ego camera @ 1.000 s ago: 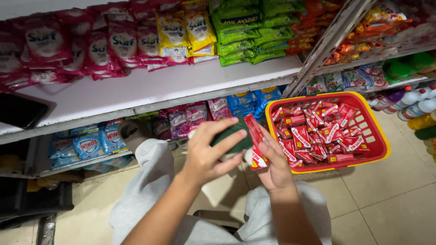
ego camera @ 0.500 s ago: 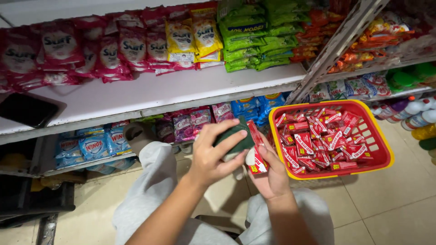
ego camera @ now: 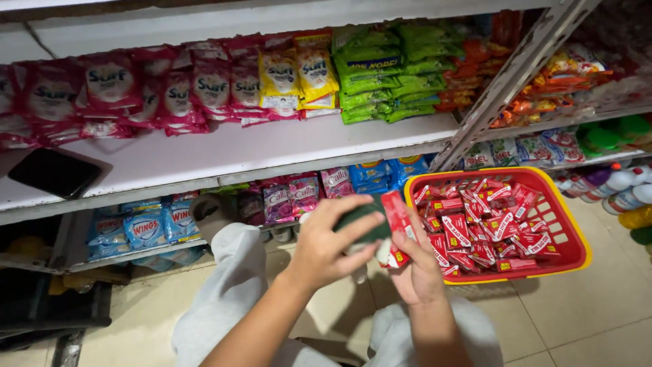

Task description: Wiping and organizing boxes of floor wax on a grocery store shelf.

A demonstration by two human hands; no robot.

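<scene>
Left hand (ego camera: 324,246) closed on a dark green pack (ego camera: 363,224), held above the knees. Right hand (ego camera: 415,270) grips red packs (ego camera: 395,228), upright, touching the green one. Just right of both hands, a red basket (ego camera: 574,234) on the tiled floor holds more red packs. Behind, a white shelf (ego camera: 224,153) carries sachets; a black phone (ego camera: 56,172) lies at its left end.

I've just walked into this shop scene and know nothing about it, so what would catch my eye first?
Most striking is the red basket on the floor at right, heaped with small red packets. Just left of it, the right hand holds a red packet upright while the left hand grips something dark green against it. Above, a white shelf carries rows of pink, yellow and green sachets.
</scene>
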